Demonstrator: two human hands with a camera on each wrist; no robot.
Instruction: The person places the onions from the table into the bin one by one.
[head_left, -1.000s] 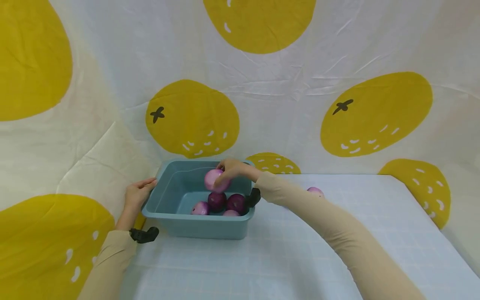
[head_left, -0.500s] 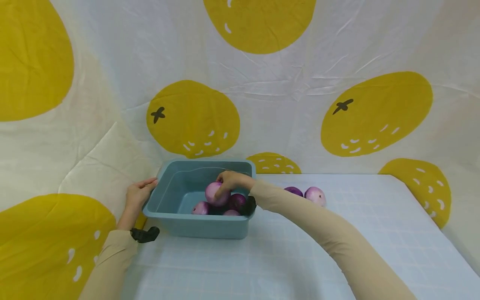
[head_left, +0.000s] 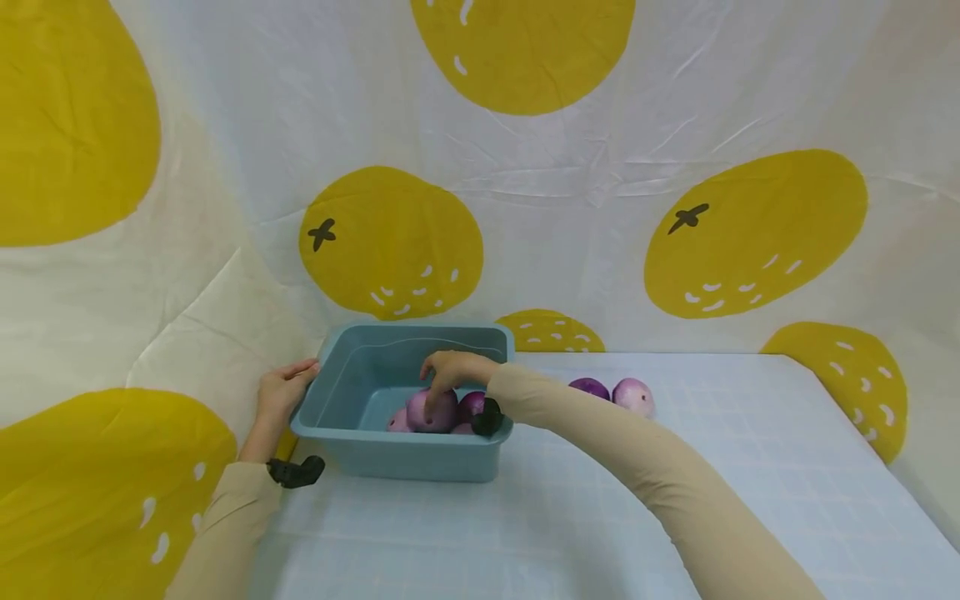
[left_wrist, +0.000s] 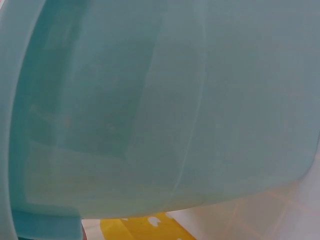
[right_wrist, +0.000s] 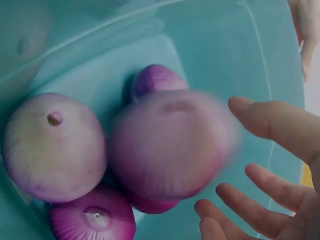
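A blue-green plastic basin [head_left: 405, 457] stands at the left of the table with several purple onions inside. On its left rim, my left hand [head_left: 283, 390] grips the edge; the left wrist view shows only the basin's outer wall [left_wrist: 240, 110]. My right hand [head_left: 456, 368] is inside the basin, above a large pale purple onion [head_left: 431, 414]. In the right wrist view that onion [right_wrist: 172, 145] is blurred, and the spread fingers [right_wrist: 250, 210] are apart from it. A paler onion [right_wrist: 55, 150] and a dark purple one [right_wrist: 95, 215] lie beside it.
Two more onions, a dark one [head_left: 589, 387] and a pale one [head_left: 633, 397], lie on the table right of the basin, just beyond my right sleeve [head_left: 600, 425]. A white cloth wall with yellow fruit prints [head_left: 562, 208] hangs behind.
My right hand has lowered the pale purple onion into the basin and let it go over the other onions. The left hand keeps its grip on the rim.
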